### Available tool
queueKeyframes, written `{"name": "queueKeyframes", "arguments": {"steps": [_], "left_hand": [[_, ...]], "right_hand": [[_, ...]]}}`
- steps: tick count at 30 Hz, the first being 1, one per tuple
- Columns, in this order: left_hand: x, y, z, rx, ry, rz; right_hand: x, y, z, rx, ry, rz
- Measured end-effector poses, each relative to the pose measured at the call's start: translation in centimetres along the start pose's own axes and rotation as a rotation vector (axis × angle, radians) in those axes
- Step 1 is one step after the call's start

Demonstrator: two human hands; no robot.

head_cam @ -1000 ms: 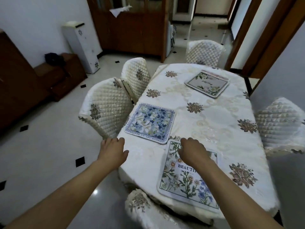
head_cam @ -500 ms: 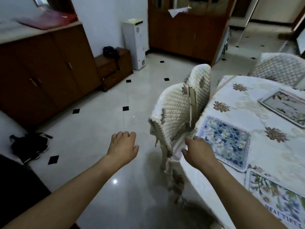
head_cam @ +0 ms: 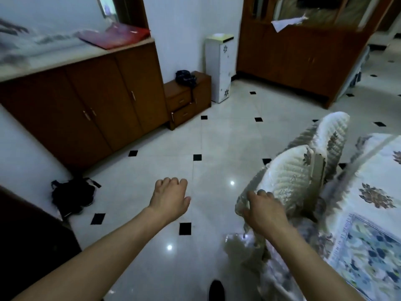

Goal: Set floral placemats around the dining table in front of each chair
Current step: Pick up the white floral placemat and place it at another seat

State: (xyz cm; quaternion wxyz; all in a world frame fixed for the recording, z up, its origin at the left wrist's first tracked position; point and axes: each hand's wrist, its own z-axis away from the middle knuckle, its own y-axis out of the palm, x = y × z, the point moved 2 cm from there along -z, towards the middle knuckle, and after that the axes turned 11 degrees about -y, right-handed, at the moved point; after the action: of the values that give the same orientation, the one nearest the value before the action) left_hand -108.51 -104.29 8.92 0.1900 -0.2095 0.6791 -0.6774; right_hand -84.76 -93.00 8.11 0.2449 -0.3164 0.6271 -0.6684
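- One placemat only shows, a blue floral placemat (head_cam: 373,253) lying flat on the bench (head_cam: 377,170) at the lower right, partly cut by the picture's edge; the rest of the bench top is out of view.
- Large part of the view is tiled floor (head_cam: 217,137) and a wooden sideboard (head_cam: 86,101) along the wall, with pale, blurred sheets (head_cam: 32,46) and something red on its top; whether any of these are placemats I cannot tell.
- Two quilted chairs (head_cam: 288,179) stand tucked at the bench's near side; the blue mat lies near them, though which seat it fronts is unclear from this angle.
- Right hand (head_cam: 264,211) sits low in front of the nearer chair's back, perhaps touching the cover; grip loose, fingers curled, holding no mat.
- Left hand (head_cam: 171,198) hangs over the floor, well apart from the bench; grip half curled and empty.
- Judgement: task partway. At least one setting is down, both hands are free, so fetching another mat likely comes next. How many seats remain cannot be counted here.
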Motion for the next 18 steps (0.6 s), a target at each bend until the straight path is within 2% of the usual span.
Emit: {"name": "queueKeyframes", "arguments": {"steps": [10, 18], "left_hand": [[8.5, 0.5, -16.2, 0.031, -0.155, -0.006], [12.0, 2.0, -34.8, 0.018, -0.028, 0.036]], "right_hand": [[3.3, 0.7, -21.8, 0.084, -0.143, 0.097], [3.2, 1.3, -37.1, 0.130, 0.015, 0.131]]}}
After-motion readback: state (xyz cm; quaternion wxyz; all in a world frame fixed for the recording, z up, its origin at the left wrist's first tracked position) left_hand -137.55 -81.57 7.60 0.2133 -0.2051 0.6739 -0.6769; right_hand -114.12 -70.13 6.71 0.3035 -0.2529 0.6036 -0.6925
